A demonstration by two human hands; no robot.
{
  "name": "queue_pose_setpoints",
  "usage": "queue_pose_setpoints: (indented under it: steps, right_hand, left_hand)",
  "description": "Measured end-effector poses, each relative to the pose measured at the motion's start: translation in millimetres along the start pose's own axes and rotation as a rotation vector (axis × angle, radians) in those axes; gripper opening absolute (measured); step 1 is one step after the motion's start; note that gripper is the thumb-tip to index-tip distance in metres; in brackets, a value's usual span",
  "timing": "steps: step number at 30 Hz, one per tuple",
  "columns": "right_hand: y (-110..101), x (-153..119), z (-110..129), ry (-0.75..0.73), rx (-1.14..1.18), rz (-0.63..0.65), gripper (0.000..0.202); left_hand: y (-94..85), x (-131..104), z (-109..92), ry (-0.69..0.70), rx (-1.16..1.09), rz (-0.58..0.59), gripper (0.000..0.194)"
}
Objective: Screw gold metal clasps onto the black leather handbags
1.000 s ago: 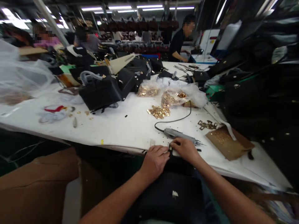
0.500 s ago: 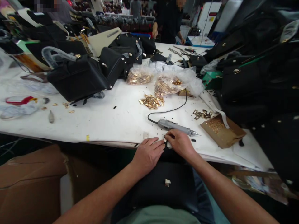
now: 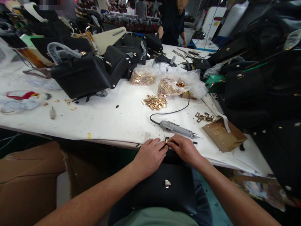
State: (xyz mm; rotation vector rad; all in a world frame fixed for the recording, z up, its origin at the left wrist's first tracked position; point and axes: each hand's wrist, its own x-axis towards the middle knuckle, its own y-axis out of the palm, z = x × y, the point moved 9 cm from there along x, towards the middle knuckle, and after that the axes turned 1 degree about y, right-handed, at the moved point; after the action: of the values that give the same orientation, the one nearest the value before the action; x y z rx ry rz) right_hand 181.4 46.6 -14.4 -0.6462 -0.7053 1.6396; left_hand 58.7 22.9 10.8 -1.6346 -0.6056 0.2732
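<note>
A black handbag (image 3: 162, 179) lies across my lap, with a shiny metal clasp (image 3: 167, 183) on its face. My left hand (image 3: 150, 158) rests on the bag's far end at the table edge, its fingers pressing on a black tab there; the thumb is hidden. Pinched at the fingertips of my right hand (image 3: 185, 148) is a small metal plate (image 3: 166, 141) on that tab, close beside my left index finger. Just beyond my hands lies a grey electric screwdriver (image 3: 176, 128) with its bit pointing right.
Gold metal plates (image 3: 154, 102) lie heaped mid-table, before plastic bags of fittings (image 3: 170, 86). At right are darker frames (image 3: 204, 117) and a cardboard box (image 3: 223, 136) of tiny gold pieces. Black handbags (image 3: 81, 75) crowd the left; more are stacked right. A person (image 3: 172, 23) stands across the table.
The right hand has tilted and shifted slightly toward me, its fingertips still at the metal plate. The left hand stays on the tab. The whole view has shifted slightly.
</note>
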Motion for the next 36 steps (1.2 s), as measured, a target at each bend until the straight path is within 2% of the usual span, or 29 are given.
queue_pose_setpoints:
  steps: [5,8,12,19,25,31,36]
  right_hand:
    - [2,6,12,-0.088,-0.152,0.122,0.015]
    - [5,13,23,-0.127,-0.343,0.199,0.017]
    - [7,19,33,-0.162,-0.564,0.220,0.022]
    - [5,23,25,-0.143,-0.429,0.164,0.011]
    - [4,24,28,-0.238,-0.403,0.225,0.014]
    - [7,31,32,-0.227,-0.517,0.262,0.012]
    - [2,34,32,-0.184,-0.365,0.183,0.008]
  left_hand:
    - [1.7,-3,1,0.027,-0.007,-0.010,0.026]
    - [0.6,-4,1,0.045,-0.017,-0.018,0.028]
    - [-1.3,-4,0,0.041,-0.017,-0.007,0.033]
    - [-0.7,-2,0,0.025,-0.024,0.027,0.032]
    - [0.4,-3,1,0.014,-0.024,0.026,0.030]
    - [1.1,-3,0,0.003,-0.030,0.051,0.034]
    - [-1.1,-2,0,-0.009,-0.030,0.062,0.034]
